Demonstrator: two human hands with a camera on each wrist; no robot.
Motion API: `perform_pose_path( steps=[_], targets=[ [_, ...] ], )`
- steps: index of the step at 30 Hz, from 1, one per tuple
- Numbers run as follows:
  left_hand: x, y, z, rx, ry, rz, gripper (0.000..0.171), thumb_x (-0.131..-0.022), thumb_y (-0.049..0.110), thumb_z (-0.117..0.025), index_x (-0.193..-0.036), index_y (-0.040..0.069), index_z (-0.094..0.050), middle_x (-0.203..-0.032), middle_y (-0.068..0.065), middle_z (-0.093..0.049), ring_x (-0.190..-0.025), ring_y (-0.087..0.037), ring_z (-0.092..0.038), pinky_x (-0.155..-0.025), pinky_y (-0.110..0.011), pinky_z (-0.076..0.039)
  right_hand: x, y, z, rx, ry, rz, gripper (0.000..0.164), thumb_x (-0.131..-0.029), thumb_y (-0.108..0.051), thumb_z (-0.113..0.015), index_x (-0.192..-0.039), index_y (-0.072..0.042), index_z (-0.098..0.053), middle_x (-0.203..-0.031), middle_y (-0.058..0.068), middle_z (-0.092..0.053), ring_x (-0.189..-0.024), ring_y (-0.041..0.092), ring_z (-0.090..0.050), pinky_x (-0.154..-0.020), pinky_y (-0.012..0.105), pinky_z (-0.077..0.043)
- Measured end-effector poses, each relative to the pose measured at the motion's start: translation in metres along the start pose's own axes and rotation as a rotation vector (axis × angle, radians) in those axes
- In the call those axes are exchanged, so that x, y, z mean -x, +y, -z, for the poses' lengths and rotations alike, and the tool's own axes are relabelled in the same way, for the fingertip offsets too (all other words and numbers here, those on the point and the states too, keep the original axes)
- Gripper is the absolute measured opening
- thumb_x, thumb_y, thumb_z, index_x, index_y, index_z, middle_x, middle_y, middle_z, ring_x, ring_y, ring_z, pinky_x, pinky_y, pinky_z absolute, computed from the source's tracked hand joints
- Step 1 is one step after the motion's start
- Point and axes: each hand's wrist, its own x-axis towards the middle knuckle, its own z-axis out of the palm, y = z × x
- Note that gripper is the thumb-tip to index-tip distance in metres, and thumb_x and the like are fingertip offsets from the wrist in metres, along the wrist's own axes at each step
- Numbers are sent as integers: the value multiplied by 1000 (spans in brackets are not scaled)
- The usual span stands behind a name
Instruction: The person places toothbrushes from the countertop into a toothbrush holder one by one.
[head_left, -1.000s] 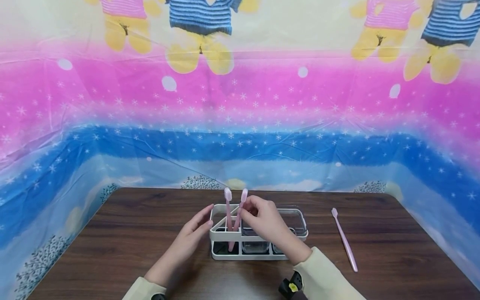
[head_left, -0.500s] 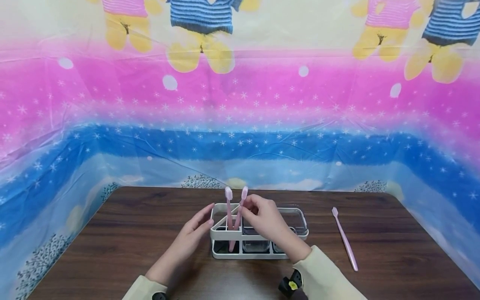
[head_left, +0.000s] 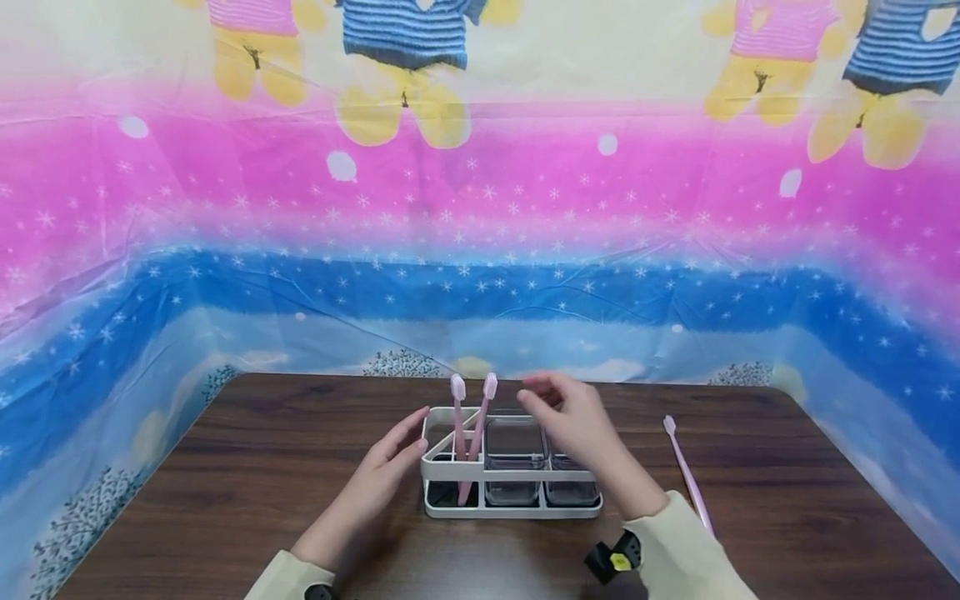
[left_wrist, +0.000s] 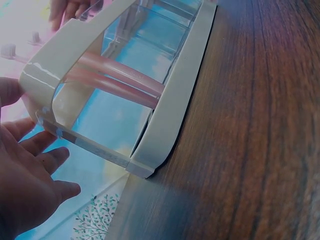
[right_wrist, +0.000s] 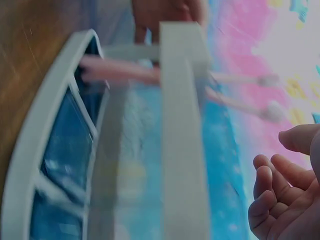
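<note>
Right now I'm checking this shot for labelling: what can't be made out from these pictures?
- Head view: the handle tip of the loose toothbrush, hidden by the right sleeve.
- Head view: the right end of the holder's upper frame, hidden by the right hand and forearm.
- Right wrist view: the bristles of the two toothbrushes in the holder, blurred.
- Right wrist view: part of the left hand, cut off by the top edge.

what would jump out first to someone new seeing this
Probably the pink-and-blue sheet with its cartoon figures, filling the background behind the dark wooden table. Next come two pink toothbrushes leaning in the left end of the white rack. A third toothbrush lies apart on the table, right of the rack.
</note>
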Motion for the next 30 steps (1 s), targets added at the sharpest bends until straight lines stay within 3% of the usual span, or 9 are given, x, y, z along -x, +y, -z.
perform_pose_path(
  steps=[7,13,22,30],
  targets=[
    [0,0,-1,-1,10,-1,47,-94,26,-45,-139,16,-33,-145,-12,-29,-133,-28,-25,-105,-49,-25,10,29,55,100,106,-35,32,-86,-32,-58,-110,-9,-60,-85,4,-64,-68,13,-54,-58,23,-47],
    [0,0,-3,8,15,-6,49,-94,26,-45,-139,14,-32,-144,-12,-30,-133,-25,-25,-106,-47,-25,29,52,89,202,192,-71,34,-87,-32,-57,-111,-7,-60,-86,6,-61,-68,9,-49,-56,21,-43],
    [1,0,-2,1,11,-8,50,-94,28,-46,-139,14,-32,-145,-12,-29,-134,-26,-25,-106,-47,-24,49,88,118,312,180,-177,43,-88,-41,-52,-117,-8,-56,-96,8,-62,-77,6,-50,-62,21,-44],
    [1,1,-2,-19,4,-8,50,-94,28,-46,-139,14,-32,-145,-12,-29,-134,-27,-25,-106,-48,-25,62,124,128,331,111,-305,53,-89,-45,-48,-123,-4,-50,-105,16,-58,-93,27,-54,-71,35,-46]
  ],
)
